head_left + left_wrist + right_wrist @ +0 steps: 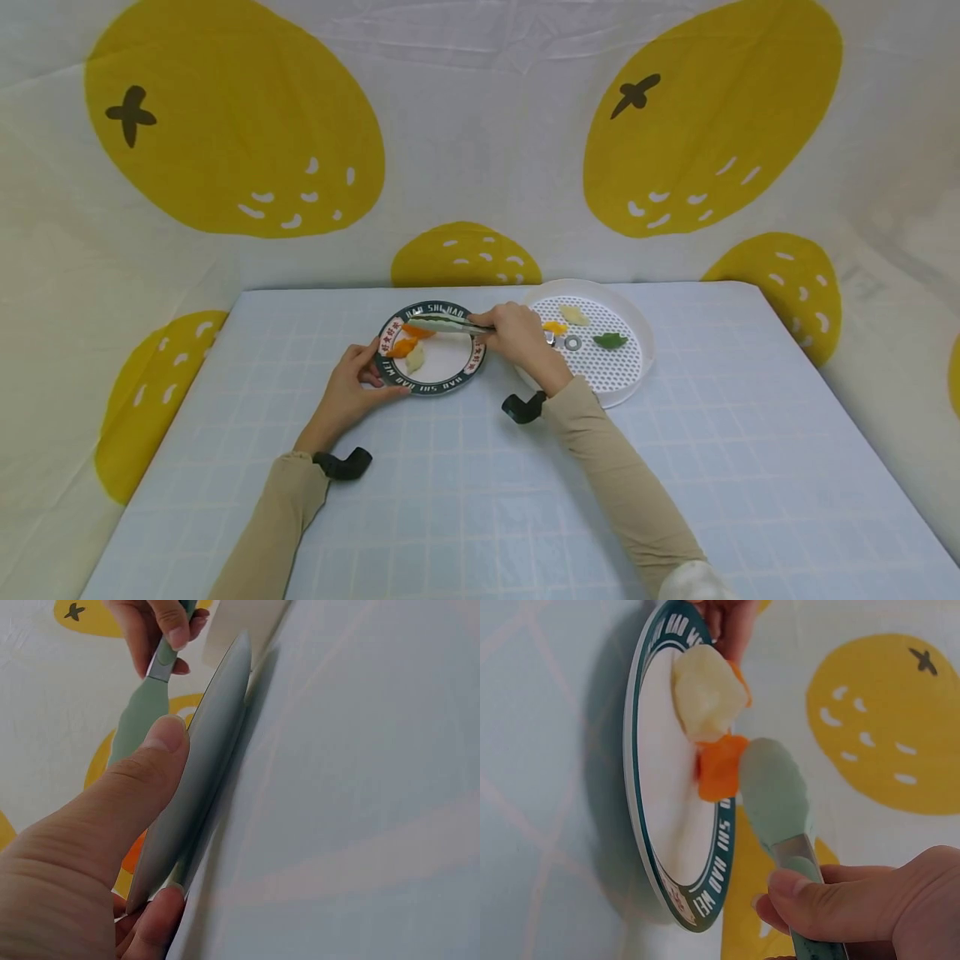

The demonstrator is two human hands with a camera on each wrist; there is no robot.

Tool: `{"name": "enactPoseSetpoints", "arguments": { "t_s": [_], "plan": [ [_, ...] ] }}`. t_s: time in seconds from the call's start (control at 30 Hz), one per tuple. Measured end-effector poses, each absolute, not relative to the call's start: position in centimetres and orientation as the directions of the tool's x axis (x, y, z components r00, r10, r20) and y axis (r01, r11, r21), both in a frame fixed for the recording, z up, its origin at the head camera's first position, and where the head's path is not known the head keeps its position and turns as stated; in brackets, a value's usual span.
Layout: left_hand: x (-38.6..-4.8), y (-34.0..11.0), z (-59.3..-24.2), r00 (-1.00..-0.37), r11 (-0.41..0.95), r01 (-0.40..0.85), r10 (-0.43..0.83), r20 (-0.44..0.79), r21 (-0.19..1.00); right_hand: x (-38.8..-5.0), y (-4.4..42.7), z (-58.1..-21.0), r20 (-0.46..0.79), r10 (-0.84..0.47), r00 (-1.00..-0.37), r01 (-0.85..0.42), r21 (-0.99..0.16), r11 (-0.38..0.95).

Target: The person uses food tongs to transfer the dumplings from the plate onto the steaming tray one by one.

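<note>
My left hand [352, 387] grips the left rim of a round plate [438, 387], thumb on the rim and fingers partly underneath. The plate is white with a dark green lettered border. On its left side lie orange pieces [721, 771] and a pale yellowish piece [709, 694]. Pinched in my right hand [521, 337] is a pair of pale green tongs [775, 791] with a metal neck. The tongs' head reaches over the plate, right beside an orange piece; whether it touches that piece I cannot tell.
Right of the plate stands a round white perforated tray [645, 350]. It bears a pale piece [574, 315], a green leafy piece [611, 340] and a yellow-orange piece [555, 327], partly behind the right hand. A pale checked cloth [480, 500] covers the table.
</note>
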State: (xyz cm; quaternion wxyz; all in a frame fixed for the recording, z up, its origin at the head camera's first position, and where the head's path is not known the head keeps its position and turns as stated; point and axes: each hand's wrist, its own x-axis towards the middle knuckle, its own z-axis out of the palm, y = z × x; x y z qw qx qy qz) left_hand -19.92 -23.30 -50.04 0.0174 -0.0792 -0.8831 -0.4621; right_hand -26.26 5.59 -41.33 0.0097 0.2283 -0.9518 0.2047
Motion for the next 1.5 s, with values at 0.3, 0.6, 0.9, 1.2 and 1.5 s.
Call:
{"name": "enactPoseSetpoints", "arguments": {
  "t_s": [0.3,0.6,0.9,1.2,1.5],
  "plan": [
    [-20.1,-23.3,-50.2,-0.986,0.568,0.164,0.125,0.112,0.806,-26.0,6.1,-41.1,0.173,-0.435,-0.884,-0.467,-0.396,0.791],
    [-20.0,-23.3,-50.0,-0.986,0.576,0.161,0.124,0.110,0.801,-25.2,6.9,-39.8,0.205,-0.443,-0.873,-0.488,-0.383,0.784],
    [-20.0,-23.2,-50.0,-0.989,0.577,0.143,0.107,0.099,0.804,-23.8,9.4,-38.8,0.222,-0.425,-0.878,-0.479,-0.407,0.777],
    [-20.1,-23.3,-50.2,-0.991,0.584,0.129,0.098,0.089,0.801,-22.3,13.5,-37.7,0.308,-0.409,-0.859,-0.505,-0.383,0.773],
    [-20.2,-23.4,-50.5,-0.990,0.592,0.140,0.108,0.094,0.793,-20.3,17.3,-36.9,0.366,-0.381,-0.849,-0.505,-0.349,0.790]
  ]
}}
